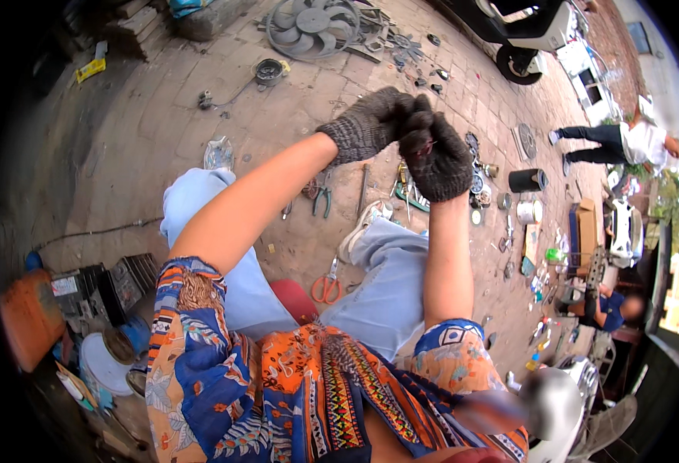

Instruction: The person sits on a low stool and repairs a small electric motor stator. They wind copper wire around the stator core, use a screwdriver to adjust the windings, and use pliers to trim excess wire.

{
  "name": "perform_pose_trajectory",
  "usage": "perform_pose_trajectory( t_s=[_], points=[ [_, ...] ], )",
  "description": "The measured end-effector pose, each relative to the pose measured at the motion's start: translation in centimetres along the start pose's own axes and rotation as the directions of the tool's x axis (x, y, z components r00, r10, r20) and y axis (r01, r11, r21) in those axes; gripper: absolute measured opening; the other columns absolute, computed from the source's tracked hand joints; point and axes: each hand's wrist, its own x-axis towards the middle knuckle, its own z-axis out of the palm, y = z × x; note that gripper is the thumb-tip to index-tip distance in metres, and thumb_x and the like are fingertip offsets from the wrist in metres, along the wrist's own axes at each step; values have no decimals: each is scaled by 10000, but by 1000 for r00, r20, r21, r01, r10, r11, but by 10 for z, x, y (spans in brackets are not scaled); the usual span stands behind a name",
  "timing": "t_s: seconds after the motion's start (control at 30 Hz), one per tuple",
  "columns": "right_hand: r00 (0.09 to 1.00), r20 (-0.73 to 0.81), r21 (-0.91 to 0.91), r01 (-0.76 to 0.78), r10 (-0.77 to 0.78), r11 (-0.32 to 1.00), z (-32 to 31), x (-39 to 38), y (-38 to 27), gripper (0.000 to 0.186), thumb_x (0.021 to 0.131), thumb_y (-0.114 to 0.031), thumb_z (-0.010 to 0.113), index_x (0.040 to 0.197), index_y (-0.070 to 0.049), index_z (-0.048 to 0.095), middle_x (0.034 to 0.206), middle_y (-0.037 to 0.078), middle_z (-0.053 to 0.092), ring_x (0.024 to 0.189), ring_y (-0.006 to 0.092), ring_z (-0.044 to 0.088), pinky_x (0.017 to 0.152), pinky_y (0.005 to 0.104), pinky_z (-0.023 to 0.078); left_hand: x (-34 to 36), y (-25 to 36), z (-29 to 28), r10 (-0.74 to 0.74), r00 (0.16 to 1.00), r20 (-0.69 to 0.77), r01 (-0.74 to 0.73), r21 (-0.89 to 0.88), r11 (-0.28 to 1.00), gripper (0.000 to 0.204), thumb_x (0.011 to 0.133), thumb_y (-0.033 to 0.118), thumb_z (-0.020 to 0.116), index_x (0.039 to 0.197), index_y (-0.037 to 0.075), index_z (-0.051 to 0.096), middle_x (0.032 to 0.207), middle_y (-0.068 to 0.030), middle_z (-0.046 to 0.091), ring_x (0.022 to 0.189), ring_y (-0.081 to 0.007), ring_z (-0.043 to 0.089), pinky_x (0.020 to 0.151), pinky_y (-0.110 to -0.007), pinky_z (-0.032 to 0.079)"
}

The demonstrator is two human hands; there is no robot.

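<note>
Small reddish piece (426, 147): mostly hidden between the left hand (389, 119) and the right hand (438, 158), raised above the middle of the paved floor (301, 116)
Right grip: curled, seemingly round that piece
Left grip: fingers narrowed against the other glove; I can't tell whether they pinch anything
Slip risk: thick knit gloves probably dull the feel, so something that small could squirt out of the fingertips
Loss risk: if it fell, it might be hard to pick out among the loose bits below
Foot risk: the scissors (328, 287) lie between the legs, and a shifting shoe (364, 222) could kick them
Gloved hands: two
Scissors: one pair, orange-handled
Pliers (322, 202): one green-handled pair that I can make out
Shoes on this person: one showing
Black cylinder (528, 180): one, toward the floor's right edge
Round part with a cable (268, 72): one
Large fan (312, 21): one, toward the floor's far edge
Cardboard box (586, 231): one open, tall one, near the right edge
Other people (639, 145): two, off to the right
Small loose parts (441, 75): too many and too tiny to count
</note>
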Motion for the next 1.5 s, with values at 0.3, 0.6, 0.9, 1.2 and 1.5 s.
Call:
perform_pose_trajectory(
  t_s=[0.3, 0.6, 0.9, 1.2, 1.5],
  points=[
    [996, -18, 258, 91, -90, 962, 22, 10, 2, 361, 950, -108, 403, 1290, 13, 418, 1355, 232, 364, 1083, 265, 528, 883, 403, 464, -15, 21, -9, 103, 982, 158, -61, -250, 966, 737, 788, 210, 691, 1388, 39, 298, 1386, -109, 397, 1273, -193, 370, 1059, -310, 297],
    [986, 15, 79, 163, -164, 983, 29, 10, 11, 383, 947, -158, 436, 1288, 16, 420, 1292, 199, 446, 1022, 252, 549, 845, 365, 493, -20, 51, -11, -21, 997, 75, 26, -68, 997, 661, 720, 226, 756, 1257, 15, 433, 1172, -98, 542, 1084, -173, 507, 936, -330, 420],
    [945, 204, -627, 326, -255, 708, 34, 8, 26, 484, 870, -217, 580, 1249, 52, 442, 1192, 217, 520, 953, 229, 579, 828, 338, 500, -33, 46, 6, 76, 988, -136, -82, -37, 996, 295, 720, 142, 715, 981, 61, 603, 833, -34, 600, 791, -101, 547, 707, -268, 471],
    [971, 190, -777, 238, -143, 583, 52, -16, 30, 350, 759, -61, 651, 1078, 53, 563, 1170, 226, 539, 1000, 287, 582, 846, 366, 481, -36, 69, 12, 442, 897, -17, -411, 337, 847, 404, 647, 212, 682, 997, 95, 519, 872, -9, 563, 848, -137, 553, 778, -267, 478],
    [930, 348, -873, 368, -121, 321, 68, -32, 43, 282, 736, -42, 641, 995, 61, 600, 1091, 174, 580, 996, 272, 573, 848, 351, 471, -47, 108, 6, 501, 834, 231, -520, 28, 854, 643, 630, 227, 779, 1200, 113, 504, 1099, -139, 516, 1000, -332, 533, 829, -397, 458]
  ],
)
